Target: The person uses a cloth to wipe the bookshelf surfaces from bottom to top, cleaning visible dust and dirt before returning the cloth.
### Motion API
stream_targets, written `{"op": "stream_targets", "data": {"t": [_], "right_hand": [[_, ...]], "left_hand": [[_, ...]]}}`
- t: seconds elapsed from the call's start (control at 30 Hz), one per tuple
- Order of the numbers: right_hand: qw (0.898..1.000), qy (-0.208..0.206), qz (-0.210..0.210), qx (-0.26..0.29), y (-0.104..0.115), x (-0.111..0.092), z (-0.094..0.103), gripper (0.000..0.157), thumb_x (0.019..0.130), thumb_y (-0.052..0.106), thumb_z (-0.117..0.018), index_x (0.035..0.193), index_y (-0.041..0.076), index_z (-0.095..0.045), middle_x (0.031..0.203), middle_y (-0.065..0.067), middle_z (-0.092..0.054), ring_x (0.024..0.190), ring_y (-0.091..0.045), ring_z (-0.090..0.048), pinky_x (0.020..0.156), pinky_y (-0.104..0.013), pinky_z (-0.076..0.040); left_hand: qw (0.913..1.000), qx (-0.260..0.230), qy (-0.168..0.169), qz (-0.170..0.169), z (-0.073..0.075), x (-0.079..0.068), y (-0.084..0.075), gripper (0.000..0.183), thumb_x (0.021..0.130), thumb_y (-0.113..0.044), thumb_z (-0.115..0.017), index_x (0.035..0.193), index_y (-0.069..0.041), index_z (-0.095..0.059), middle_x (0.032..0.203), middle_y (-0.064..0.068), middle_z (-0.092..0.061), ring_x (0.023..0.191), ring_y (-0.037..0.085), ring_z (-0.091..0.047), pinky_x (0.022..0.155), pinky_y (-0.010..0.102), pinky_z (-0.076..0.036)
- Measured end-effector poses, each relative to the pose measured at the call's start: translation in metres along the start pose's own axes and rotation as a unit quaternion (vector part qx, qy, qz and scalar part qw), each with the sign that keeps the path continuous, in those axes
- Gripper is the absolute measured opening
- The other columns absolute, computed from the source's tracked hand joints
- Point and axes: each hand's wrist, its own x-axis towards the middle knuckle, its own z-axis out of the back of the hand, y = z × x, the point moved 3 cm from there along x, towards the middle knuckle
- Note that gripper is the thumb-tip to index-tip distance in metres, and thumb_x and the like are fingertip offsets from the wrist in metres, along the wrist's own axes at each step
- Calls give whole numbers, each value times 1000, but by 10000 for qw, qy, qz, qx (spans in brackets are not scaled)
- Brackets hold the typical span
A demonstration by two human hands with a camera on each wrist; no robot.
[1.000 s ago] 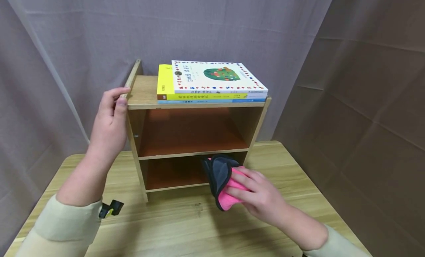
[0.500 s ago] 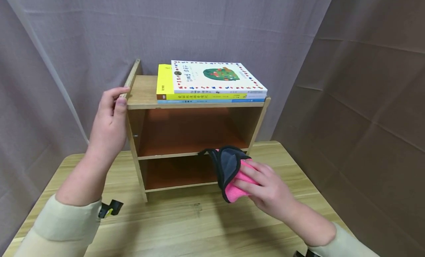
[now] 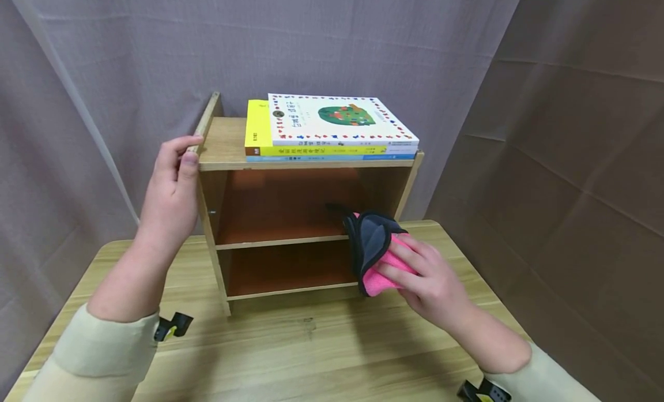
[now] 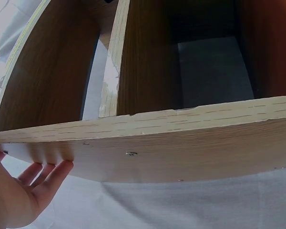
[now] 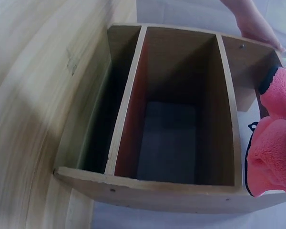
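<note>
A small wooden shelf (image 3: 290, 240) with two compartments stands on the table. My left hand (image 3: 173, 200) grips the upper front edge of its left side panel, thumb at the front. In the left wrist view, fingertips (image 4: 62, 169) of that hand press the panel's outer face. My right hand (image 3: 427, 278) holds a folded cleaning cloth (image 3: 381, 272), fluffy pink on one side and dark grey with black trim on the other. The cloth is in front of the shelf's right side, near the middle board; contact cannot be told. Pink cloth (image 5: 271, 152) fills the right wrist view's right edge.
Several stacked books (image 3: 342, 122) lie on the shelf's top, a white one uppermost, close to the right side. The wooden table (image 3: 290, 356) extends in front. A grey curtain (image 3: 321, 38) hangs behind, and a brown cloth wall (image 3: 565, 160) stands at the right.
My right hand has moved up and to the right with the cloth, from the lower compartment's front to the middle board's level. The left hand, shelf and books have stayed in place.
</note>
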Motion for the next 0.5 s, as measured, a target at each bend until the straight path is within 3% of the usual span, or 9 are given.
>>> {"op": "stream_targets", "data": {"t": [0.3, 0.5], "right_hand": [[9991, 16, -212, -380, -13, -15, -2, 25, 100, 25, -58, 96, 9, -77, 113, -21, -70, 95, -44, -64, 72, -54, -51], [9985, -207, -147, -485, -18, -24, -2, 22, 99, 22, -60, 94, 8, -76, 111, -22, -69, 91, -46, -63, 69, -56, -51]], "left_hand": [[10000, -29, 4, 2, 0, 0, 2, 39, 107, -33, -40, 140, -16, -49, 129, 4, -51, 111, 15, -44, 96, 31, -33], [10000, 1, -11, 27, -1, 1, 3, 39, 107, -34, -40, 141, -16, -49, 125, 1, -50, 108, 9, -42, 95, 31, -33]]}}
